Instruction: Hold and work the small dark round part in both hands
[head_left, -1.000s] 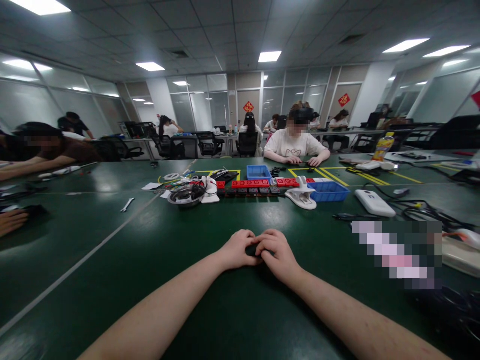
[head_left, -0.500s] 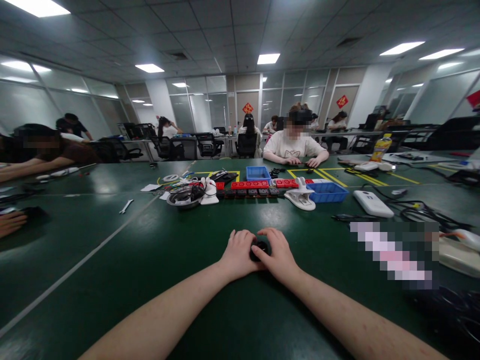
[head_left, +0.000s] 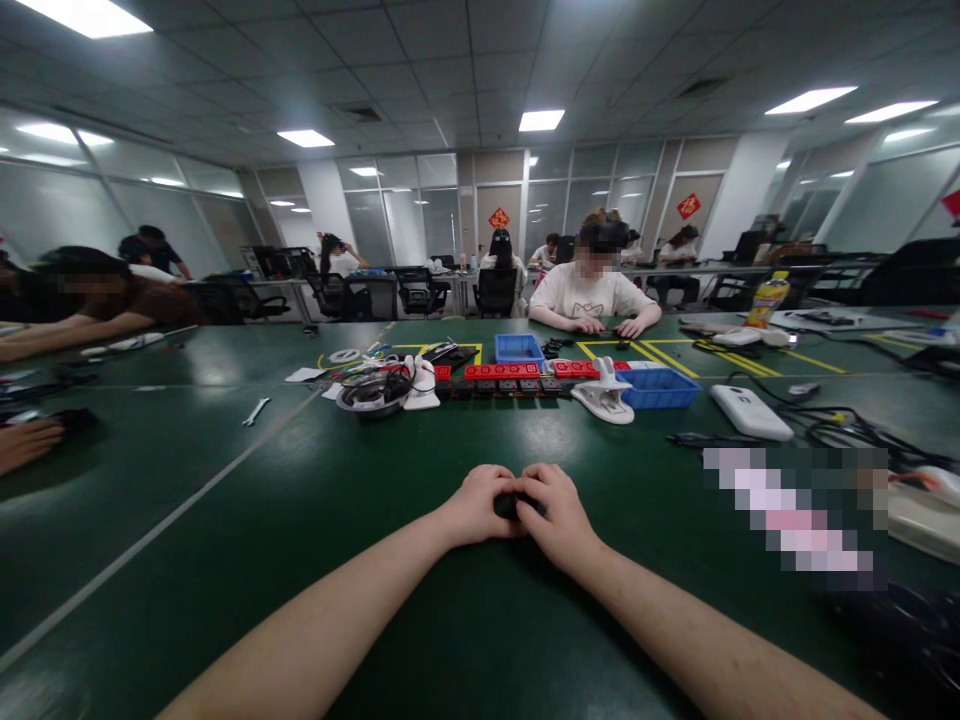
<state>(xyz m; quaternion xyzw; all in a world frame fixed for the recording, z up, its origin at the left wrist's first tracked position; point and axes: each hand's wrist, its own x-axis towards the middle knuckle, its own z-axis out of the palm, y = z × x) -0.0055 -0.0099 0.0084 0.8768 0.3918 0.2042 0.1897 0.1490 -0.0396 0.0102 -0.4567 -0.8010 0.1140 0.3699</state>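
Both of my hands are curled around a small black rounded object (head_left: 507,505) at the table's near middle. My left hand (head_left: 472,506) wraps its left side, and my right hand (head_left: 559,515) grips it from the right with the thumb in front. The fingertips of the two hands meet over its top, so much of it is hidden and its exact kind cannot be made out. Beneath them lies the dark green tabletop (head_left: 360,480).
Beyond my hands stand a metal bowl (head_left: 373,398) of cables, a row of red pieces (head_left: 502,371), a white clip stand (head_left: 604,395) and blue bins (head_left: 660,388). A wrench (head_left: 256,411) lies left; a white device (head_left: 751,412) lies right. A co-worker (head_left: 596,290) sits opposite.
My fingers have drawn closer together over the black object, covering more of its top. The object appears turned or tilted a little between the hands.
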